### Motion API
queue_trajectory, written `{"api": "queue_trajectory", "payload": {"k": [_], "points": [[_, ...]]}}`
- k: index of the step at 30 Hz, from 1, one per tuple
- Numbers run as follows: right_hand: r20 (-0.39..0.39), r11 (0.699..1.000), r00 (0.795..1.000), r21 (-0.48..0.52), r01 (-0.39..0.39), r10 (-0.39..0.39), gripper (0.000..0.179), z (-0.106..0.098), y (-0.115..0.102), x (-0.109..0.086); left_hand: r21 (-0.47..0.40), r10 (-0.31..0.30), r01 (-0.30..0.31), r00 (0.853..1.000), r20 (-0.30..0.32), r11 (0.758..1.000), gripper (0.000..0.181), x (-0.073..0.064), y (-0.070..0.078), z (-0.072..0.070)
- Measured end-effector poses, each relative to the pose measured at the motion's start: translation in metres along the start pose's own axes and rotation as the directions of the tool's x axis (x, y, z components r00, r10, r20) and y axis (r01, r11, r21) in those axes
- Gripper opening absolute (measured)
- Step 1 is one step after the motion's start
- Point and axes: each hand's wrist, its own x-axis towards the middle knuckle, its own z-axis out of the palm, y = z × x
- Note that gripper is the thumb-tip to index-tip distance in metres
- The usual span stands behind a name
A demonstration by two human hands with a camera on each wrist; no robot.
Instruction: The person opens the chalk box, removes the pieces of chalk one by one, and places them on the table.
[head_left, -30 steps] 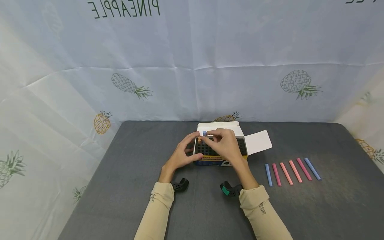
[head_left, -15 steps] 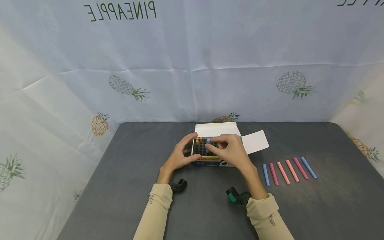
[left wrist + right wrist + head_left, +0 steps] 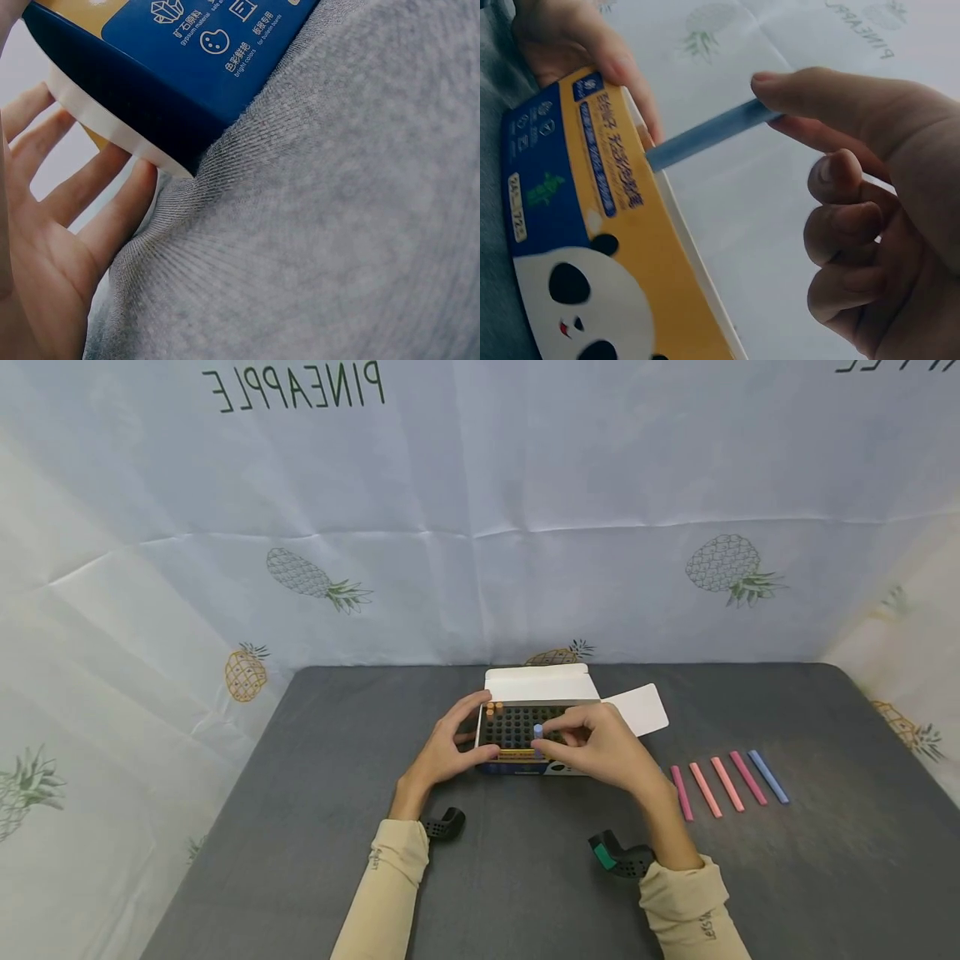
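Note:
My left hand (image 3: 442,756) holds the left end of an open chalk box (image 3: 517,767), thumb at the front and fingers at the back. In the left wrist view its fingertips (image 3: 142,176) touch a white flap on the box. My right hand (image 3: 603,747) pinches a blue chalk stick (image 3: 712,135) between thumb and forefinger, the other fingers curled. The stick (image 3: 537,732) is tilted, its lower end at the box's front rim; whether it enters a hole cannot be told. Orange chalk (image 3: 491,710) stands in the black holed tray (image 3: 517,718) at the back left corner.
Several pink, coral and blue chalk sticks (image 3: 726,783) lie in a row on the grey table (image 3: 315,760), right of the box. The box's white lid (image 3: 542,683) and side flap (image 3: 640,708) stick out. A pineapple-print sheet (image 3: 480,593) hangs behind.
My right hand has carried the blue chalk from the tray's back left toward its front and right. The leftmost blue stick on the table is now out of sight behind my forearm.

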Motion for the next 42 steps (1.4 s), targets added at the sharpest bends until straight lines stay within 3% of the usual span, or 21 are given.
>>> {"api": "queue_trajectory", "payload": {"k": [8,18,33,38,42], "points": [[0.056,1.000,0.998,0.007,-0.023,0.022,0.011,-0.018,0.005,-0.011,0.005,0.008,-0.008,1.000,0.004,1.000,0.083,-0.001,-0.001,0.000],[0.027,1.000,0.999,-0.004,-0.026,0.026,0.007,-0.042,0.012,-0.026,0.005,-0.010,0.010,1.000,0.006,1.000,0.078,0.000,-0.001,-0.001],[-0.038,0.986,0.986,-0.039,-0.165,0.164,0.014,-0.079,0.030,-0.057,0.020,-0.019,0.019,1.000,0.003,1.000,0.083,0.000,0.000,0.000],[-0.060,0.983,0.982,-0.025,-0.183,0.181,0.007,-0.089,0.036,-0.067,0.010,-0.021,0.020,1.000,0.006,1.000,0.081,0.000,-0.001,0.000],[-0.102,0.983,0.978,-0.020,-0.185,0.182,0.014,-0.098,0.042,-0.076,0.005,-0.018,0.017,1.000,0.008,1.000,0.078,0.001,0.000,-0.001]]}}
